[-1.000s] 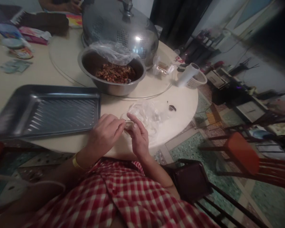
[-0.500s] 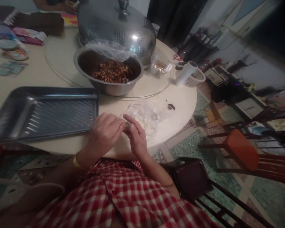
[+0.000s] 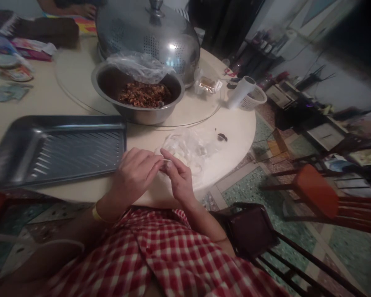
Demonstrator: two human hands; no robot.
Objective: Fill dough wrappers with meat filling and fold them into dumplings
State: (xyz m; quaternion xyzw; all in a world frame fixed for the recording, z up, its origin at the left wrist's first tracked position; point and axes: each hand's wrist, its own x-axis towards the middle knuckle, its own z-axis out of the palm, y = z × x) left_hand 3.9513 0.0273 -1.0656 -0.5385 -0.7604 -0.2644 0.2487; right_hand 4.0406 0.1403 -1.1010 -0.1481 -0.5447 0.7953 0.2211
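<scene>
Close to the table's near edge, my left hand [image 3: 133, 170] and my right hand [image 3: 181, 178] meet at the fingertips. Between them they pinch a small pale dumpling wrapper [image 3: 165, 160], mostly covered by the fingers. Just behind my right hand lies a clear plastic bag [image 3: 194, 142] with whitish wrappers in it. A steel bowl [image 3: 142, 114] beyond the hands contains dark reddish-brown chopped filling [image 3: 144, 95]; a crumpled plastic sheet [image 3: 140, 66] drapes over its far rim. To the left of my left hand rests a dark metal tray [image 3: 77, 150] with a ridged bottom.
A large steel dome cover [image 3: 148, 31] stands behind the bowl. Toward the right are a foil packet [image 3: 207, 84], a plastic roll [image 3: 241, 93] and a white basket [image 3: 256, 99]. A jar [image 3: 10, 68] sits at left. Another person's hand [image 3: 87, 11] is at the far side.
My fingers have shifted slightly along the small wrapper, still pinching it together. The whole view has moved a little; the bowl, tray and bag stay in place.
</scene>
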